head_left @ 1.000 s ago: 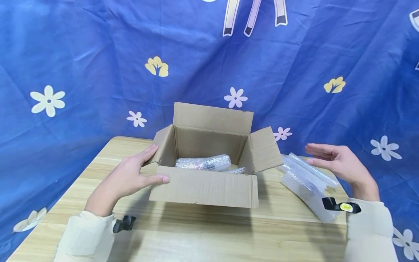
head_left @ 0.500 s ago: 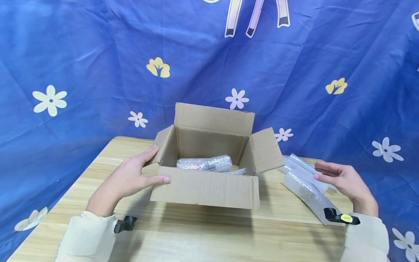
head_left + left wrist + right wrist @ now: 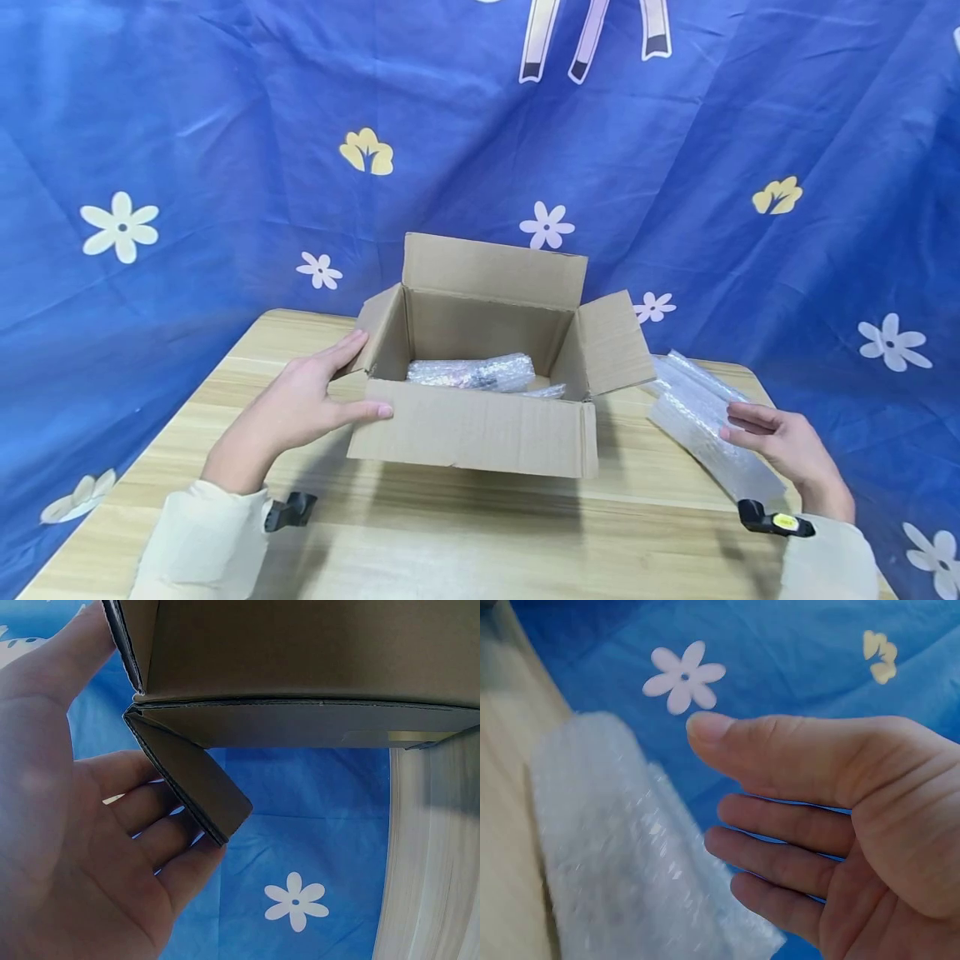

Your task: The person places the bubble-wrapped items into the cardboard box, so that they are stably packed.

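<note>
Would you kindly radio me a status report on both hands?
Left hand holds open brown cardboard box by its flaps. Right hand empty beside clear plastic bubble-wrap packets. Similar packets inside box; nothing visibly blocking right hand.

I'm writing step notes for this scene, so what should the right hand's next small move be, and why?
I'd probably lower the right hand and pinch the bubble wrap: this hand holds nothing and is right by the wrap, while the left hand grips the cardboard box, which stands open at the top.
</note>
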The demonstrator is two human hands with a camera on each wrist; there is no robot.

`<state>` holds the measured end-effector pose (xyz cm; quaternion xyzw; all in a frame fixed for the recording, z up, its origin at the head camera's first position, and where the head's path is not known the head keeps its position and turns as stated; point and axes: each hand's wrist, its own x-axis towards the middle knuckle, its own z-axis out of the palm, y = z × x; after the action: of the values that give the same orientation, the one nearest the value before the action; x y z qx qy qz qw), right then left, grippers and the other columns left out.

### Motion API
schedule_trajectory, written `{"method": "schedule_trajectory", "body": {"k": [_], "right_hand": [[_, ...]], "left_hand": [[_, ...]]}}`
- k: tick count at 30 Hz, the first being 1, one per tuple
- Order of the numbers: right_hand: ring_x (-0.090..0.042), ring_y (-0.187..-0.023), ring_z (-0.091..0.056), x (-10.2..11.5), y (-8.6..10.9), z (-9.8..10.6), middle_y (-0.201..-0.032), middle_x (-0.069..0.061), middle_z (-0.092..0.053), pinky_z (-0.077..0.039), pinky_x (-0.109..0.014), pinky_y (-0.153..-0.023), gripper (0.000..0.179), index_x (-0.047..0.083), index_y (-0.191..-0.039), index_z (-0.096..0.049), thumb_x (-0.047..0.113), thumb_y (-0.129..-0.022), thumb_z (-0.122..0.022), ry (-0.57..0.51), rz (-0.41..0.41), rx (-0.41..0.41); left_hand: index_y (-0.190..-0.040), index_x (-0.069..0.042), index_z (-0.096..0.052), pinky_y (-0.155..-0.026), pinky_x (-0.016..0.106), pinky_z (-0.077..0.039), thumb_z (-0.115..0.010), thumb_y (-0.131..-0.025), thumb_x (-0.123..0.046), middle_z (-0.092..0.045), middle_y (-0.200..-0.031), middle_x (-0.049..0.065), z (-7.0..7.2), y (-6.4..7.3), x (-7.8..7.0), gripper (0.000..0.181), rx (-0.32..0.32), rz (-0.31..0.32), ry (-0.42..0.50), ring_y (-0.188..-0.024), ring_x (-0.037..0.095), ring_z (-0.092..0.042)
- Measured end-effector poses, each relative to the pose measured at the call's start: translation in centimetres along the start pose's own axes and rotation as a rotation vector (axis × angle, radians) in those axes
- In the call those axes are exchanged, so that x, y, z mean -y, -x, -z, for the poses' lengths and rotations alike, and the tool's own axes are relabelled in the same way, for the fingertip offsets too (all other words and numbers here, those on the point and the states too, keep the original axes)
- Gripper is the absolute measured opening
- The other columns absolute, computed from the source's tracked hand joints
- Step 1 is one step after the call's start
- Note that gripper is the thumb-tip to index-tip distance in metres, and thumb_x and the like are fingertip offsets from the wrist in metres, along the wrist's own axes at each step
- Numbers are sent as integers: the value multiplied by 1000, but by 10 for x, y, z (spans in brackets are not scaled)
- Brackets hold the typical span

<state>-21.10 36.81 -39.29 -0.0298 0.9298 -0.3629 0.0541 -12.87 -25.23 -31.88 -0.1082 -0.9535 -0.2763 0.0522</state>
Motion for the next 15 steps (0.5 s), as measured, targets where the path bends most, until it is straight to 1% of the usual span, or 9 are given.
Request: {"method": "schedule_trajectory", "body": {"k": [2,4,6,9,13,15], "right_hand": [[-37,-125,-54,-5,0,-4,-138,-21,-56,-50,-17,-76,76,-1,-145,-51,46,-90,-73,-3,-8,8],[-34,-122,-57,-9,-1,-7,-138,-23,-55,-51,-18,-76,76,-3,-144,-51,44,-89,-75,-21,-9,10],[-29,-119,-60,-13,-2,-10,-139,-24,-54,-52,-18,-76,76,-5,-143,-51,41,-88,-77,-38,-3,8],[-29,-119,-60,-17,-2,-14,-140,-25,-52,-52,-17,-76,77,-6,-143,-50,38,-87,-79,-52,3,3],[-41,-127,-51,-24,-1,-21,-143,-27,-48,-51,-15,-75,81,-7,-144,-48,42,-86,-79,-25,-14,2],[-44,-128,-48,-26,-1,-23,-143,-29,-47,-49,-12,-74,83,-7,-144,-48,44,-85,-79,-14,-23,-4]], "left_hand": [[-156,-2,-29,-112,59,-29,-74,-75,-70,-30,-159,16,0,0,0,115,-1,0,1,-142,40,-32],[-156,-2,-29,-112,59,-30,-74,-75,-70,-31,-159,16,0,0,0,115,-5,0,1,-141,40,-33],[-156,-2,-29,-111,59,-30,-75,-75,-69,-32,-158,16,0,0,0,115,-8,0,-3,-141,40,-33],[-156,-2,-30,-111,59,-30,-75,-75,-69,-32,-158,16,0,0,0,115,-11,0,-3,-141,40,-34],[-156,-2,-29,-112,59,-30,-75,-75,-69,-31,-159,15,-1,-1,0,115,-7,-3,5,-142,40,-32],[-157,-3,-29,-112,59,-30,-75,-75,-70,-31,-159,15,-1,0,0,115,-4,-2,8,-142,40,-32]]}}
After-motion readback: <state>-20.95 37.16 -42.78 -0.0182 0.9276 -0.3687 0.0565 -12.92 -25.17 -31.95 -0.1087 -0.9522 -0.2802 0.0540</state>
